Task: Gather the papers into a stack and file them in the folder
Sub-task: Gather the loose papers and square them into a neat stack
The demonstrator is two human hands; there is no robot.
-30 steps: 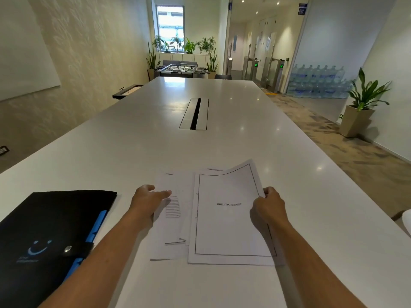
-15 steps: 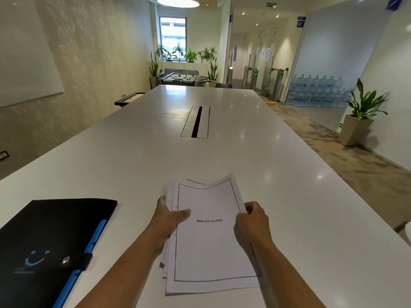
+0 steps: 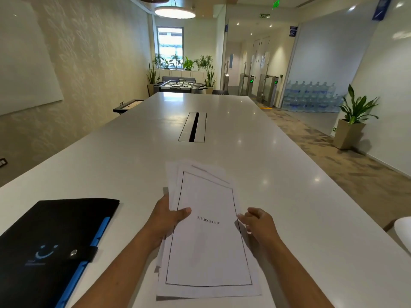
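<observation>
Papers (image 3: 206, 245) sit in one rough stack on the tabletop (image 3: 289, 196), dead centre in front of the person, long axis running away from the body, tilted slightly so the far end leans left. Left hand (image 3: 165, 220) has the stack pinched on its left edge: thumb on top of the cover sheet, other fingers hidden under or behind the sheets. Right hand (image 3: 260, 225) is just beside the right edge, fingers loosely curled and open, holding nothing; can't tell if the fingertips touch the paper.

Folder (image 3: 51, 247) lies to the left of the stack, apart from it, so the left hand is the nearer one. It is shut, its snap tab (image 3: 83, 252) lying across the front edge.

Stack look: white sheets, top one with a thin black border and "BIBLIOGRAPHY" printed mid-page. Not squared — lower sheets fan out past the top sheet at the far left corner and along the left side, and a grey corner pokes out at the near left.

Judgement: gathering mostly done; edges need squaring, then the folder needs opening before filing.
</observation>
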